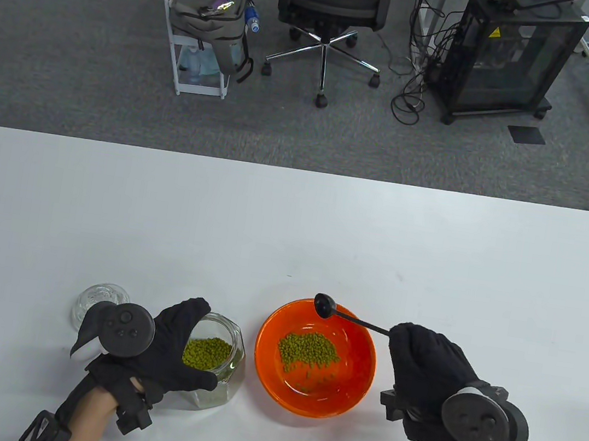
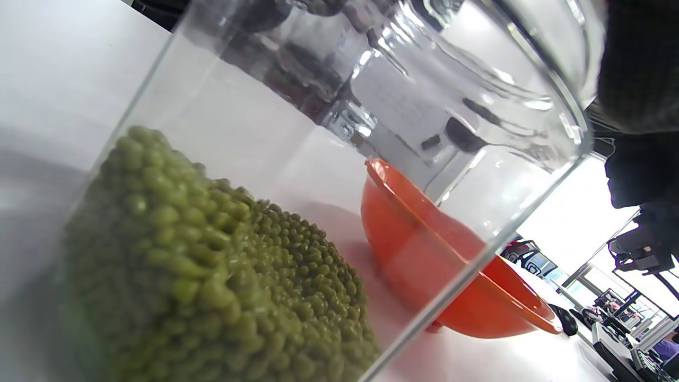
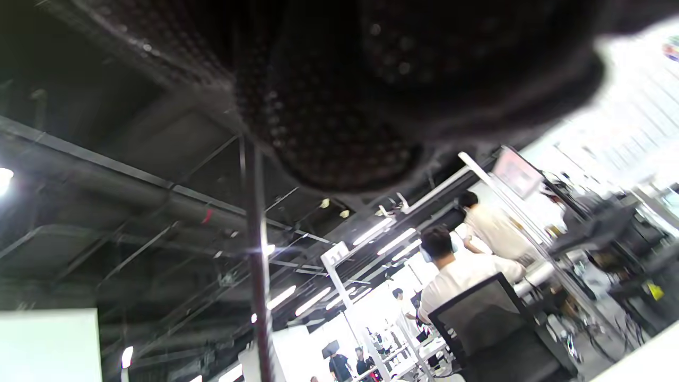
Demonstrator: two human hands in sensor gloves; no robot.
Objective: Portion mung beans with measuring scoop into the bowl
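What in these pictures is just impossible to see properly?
- Scoop: table view, too dark and small to tell whether beans remain inside.
- Scoop handle's end: table view, hidden within the right hand.
- Glass jar: left hand covers its near-left side.
- Right wrist view: glove blocks the top; no table visible.

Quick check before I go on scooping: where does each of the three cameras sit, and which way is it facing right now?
Table view: overhead, looking down at the table; shows left hand gripping the jar, right hand holding the scoop over the orange bowl.
Left wrist view: low beside the jar, facing the bowl; glove at right edge.
Right wrist view: tilted up at the ceiling; glove on top.
Shared: table and left wrist views show jar, beans, bowl.
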